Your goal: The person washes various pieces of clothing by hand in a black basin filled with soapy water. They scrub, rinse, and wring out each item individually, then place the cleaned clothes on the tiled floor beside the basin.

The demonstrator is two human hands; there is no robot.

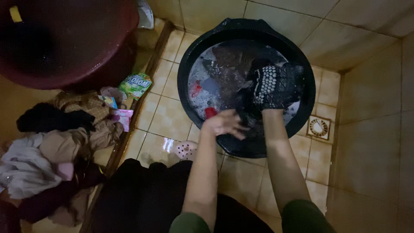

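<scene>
A tiled washing corner was seen from above, looking down on two bare forearms. At about one o'clock from the picture's centre a round black basin stood on the pale floor tiles, filled with soapy water and soaking clothes. The left hand was laid on the basin's near edge, at six o'clock on its rim, fingers spread wide and flat upon wet dark cloth. The right hand was buried in a dark garment with white dots, lifted just above the water at the basin's four o'clock side; the cloth was wrapped over the hand, so whether the fingers were closed could not be told. A red scrap floated just beside the left hand. At nine o'clock a heap of dry clothes was piled, with a green detergent packet near it. A large maroon tub was set at ten o'clock. A square floor drain lay at three o'clock, just beside the basin.
</scene>
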